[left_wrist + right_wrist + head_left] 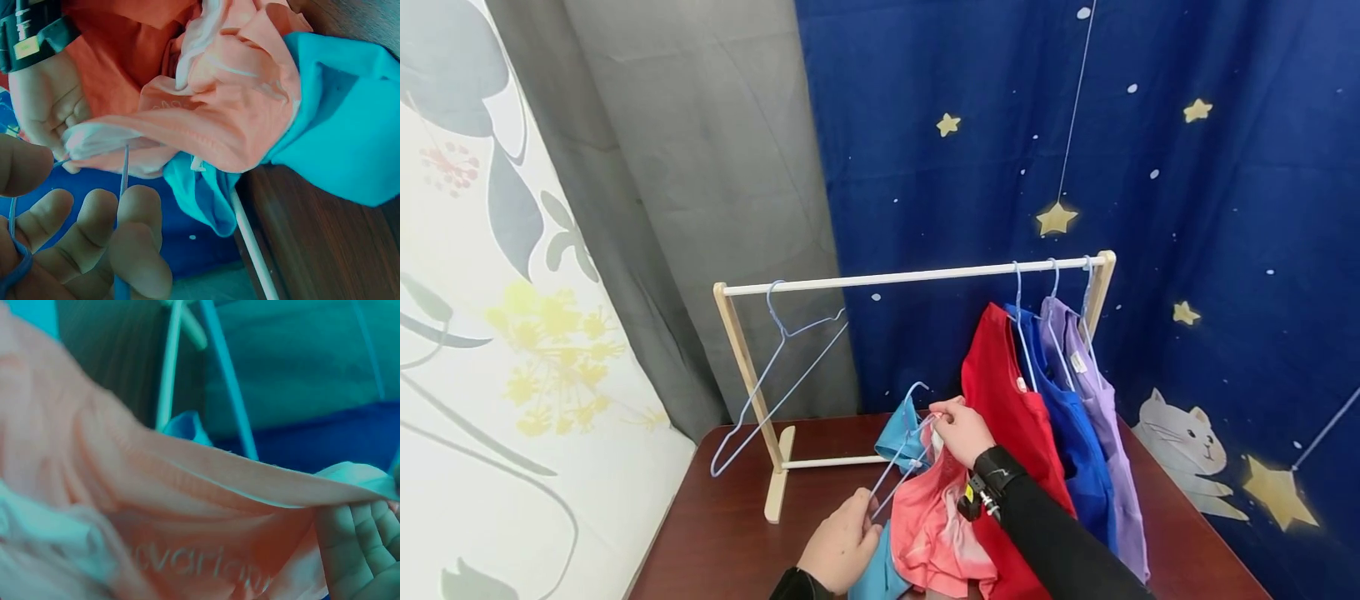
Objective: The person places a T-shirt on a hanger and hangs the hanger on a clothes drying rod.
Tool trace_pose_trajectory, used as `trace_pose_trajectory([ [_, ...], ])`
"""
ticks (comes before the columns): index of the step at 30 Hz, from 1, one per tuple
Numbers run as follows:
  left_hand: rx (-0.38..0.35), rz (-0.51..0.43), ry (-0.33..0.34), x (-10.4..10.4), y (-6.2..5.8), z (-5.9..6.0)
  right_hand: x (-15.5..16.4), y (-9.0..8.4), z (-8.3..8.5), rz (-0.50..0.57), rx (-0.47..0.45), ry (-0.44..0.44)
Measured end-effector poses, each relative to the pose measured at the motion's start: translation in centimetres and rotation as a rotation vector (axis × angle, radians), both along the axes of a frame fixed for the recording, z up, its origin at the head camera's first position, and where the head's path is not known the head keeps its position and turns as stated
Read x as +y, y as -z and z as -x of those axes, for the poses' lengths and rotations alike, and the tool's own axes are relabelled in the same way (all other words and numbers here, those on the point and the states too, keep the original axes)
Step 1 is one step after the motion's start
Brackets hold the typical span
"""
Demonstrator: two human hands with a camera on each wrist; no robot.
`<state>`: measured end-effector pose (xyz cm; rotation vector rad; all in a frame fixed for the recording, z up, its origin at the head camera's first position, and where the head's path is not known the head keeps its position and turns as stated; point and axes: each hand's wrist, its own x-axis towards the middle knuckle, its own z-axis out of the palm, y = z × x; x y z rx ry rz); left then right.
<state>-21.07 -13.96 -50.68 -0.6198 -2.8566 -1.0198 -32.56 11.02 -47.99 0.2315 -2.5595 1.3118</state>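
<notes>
My left hand (841, 546) holds one end of a light-blue wire clothes hanger (887, 473), its fingers around the wire. The hanger's other end reaches into the opening of a coral T-shirt (928, 517) with white lettering. With thumb and fingers, my right hand (962, 432) pinches the edge of that shirt, seen bunched in the left wrist view. A turquoise garment (344, 112) lies under and behind the shirt, partly covered by it. The hanger's hook points up, away from the rack bar.
A wooden clothes rack (910, 276) stands on the dark red table (700, 542). An unloaded hanger (785, 335) hangs at its left. On the right hang a red garment (1000, 392), a blue one (1086, 442) and a lilac one (1108, 417), close beside my right arm.
</notes>
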Motion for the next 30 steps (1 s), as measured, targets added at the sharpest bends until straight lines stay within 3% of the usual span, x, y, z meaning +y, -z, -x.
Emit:
trace_pose_trajectory([
  [5,0.017,0.008,-0.014,0.6,-0.1,0.2,-0.8,-1.2,-1.0,0.041,-0.006,-0.082],
  [12,-0.003,0.001,-0.04,1.5,-0.2,0.6,-1.8,-1.6,-2.4,-0.024,0.064,-0.128],
  [17,0.006,-0.049,-0.027,2.0,0.1,0.6,-2.1,-1.7,-3.4,-0.106,0.181,-0.12],
  [21,-0.01,-0.103,-0.013,2.4,0.5,0.2,-1.9,-1.5,-4.1,-0.197,0.366,-0.118],
  [25,0.002,-0.127,-0.022,2.8,0.7,0.1,-1.5,-1.1,-4.1,-0.209,0.529,-0.143],
  [30,0.025,-0.158,0.005,3.3,0.5,0.1,-1.4,-0.8,-3.9,-0.225,0.535,-0.192],
])
